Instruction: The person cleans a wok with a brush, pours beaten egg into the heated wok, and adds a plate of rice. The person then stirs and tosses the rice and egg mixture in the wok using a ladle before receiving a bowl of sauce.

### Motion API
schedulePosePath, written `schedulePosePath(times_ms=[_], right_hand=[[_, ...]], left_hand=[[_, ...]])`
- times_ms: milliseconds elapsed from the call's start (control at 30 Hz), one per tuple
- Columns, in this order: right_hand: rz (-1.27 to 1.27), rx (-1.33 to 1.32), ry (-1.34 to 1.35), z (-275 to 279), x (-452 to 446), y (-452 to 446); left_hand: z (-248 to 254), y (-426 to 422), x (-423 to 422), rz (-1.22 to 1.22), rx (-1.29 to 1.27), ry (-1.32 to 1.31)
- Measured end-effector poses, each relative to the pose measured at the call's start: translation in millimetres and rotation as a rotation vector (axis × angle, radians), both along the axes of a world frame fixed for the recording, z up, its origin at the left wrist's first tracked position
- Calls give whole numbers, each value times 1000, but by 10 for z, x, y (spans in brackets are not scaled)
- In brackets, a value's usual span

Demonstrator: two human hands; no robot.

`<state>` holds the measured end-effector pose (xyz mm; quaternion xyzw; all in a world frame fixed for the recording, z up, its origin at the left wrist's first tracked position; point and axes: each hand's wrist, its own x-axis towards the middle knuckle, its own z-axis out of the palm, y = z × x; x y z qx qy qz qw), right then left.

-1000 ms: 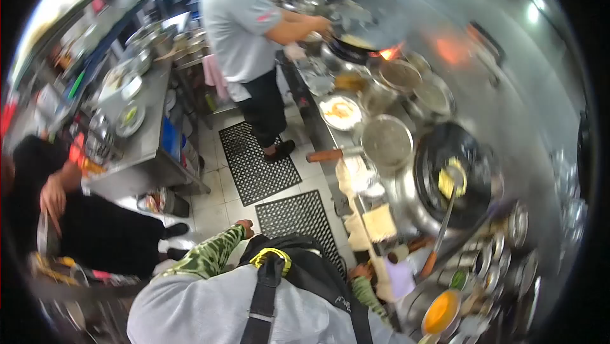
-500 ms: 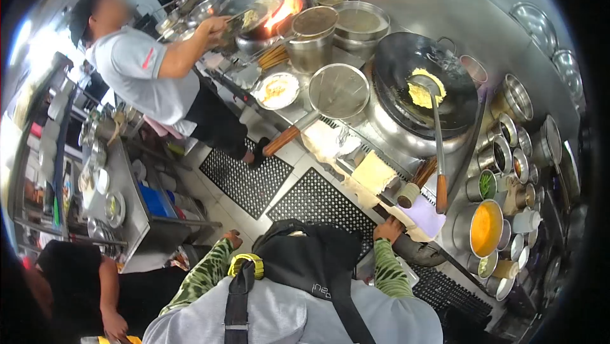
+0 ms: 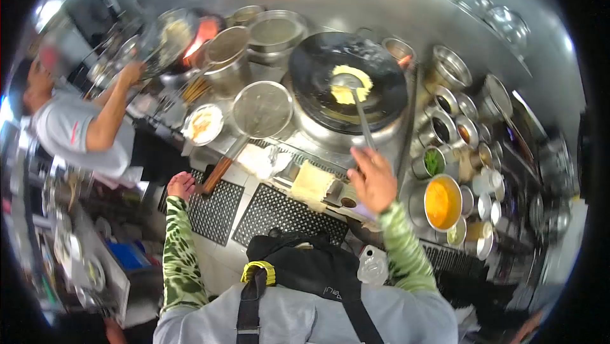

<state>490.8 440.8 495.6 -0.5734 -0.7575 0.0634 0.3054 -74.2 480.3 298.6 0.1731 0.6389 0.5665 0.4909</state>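
My right hand (image 3: 375, 180), fingers apart, is over the handle end of a ladle (image 3: 364, 118) and hides its wooden grip. The ladle's bowl rests on yellow egg (image 3: 356, 77) in a black wok (image 3: 311, 67). I cannot tell whether the hand touches the handle. Beside the wooden handle of a round mesh strainer (image 3: 262, 109), my left hand (image 3: 182, 186) is loosely closed, with nothing visible in it. A patterned green sleeve covers each forearm.
At left, a co-worker (image 3: 82, 121) tends another wok near flames. A plate of food (image 3: 203, 124) sits by the strainer. To the right are a bowl of orange liquid (image 3: 443, 202), green vegetables (image 3: 434, 161) and several metal pots. A folded yellowish cloth (image 3: 312, 182) lies on the counter's front edge.
My right hand has risen from the counter's front edge to the ladle handle. My left hand has moved forward towards the strainer handle. The view has shifted right.
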Motion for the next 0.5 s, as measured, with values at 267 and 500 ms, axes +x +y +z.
schedulePosePath(times_ms=[267,500], right_hand=[[-183,-434,-57,-317,205,15],[-175,-276,429,-612,325,270]], left_hand=[[-1118,1510,-768,-99,87,-363],[-788,1540,-510,-93,34,-240]])
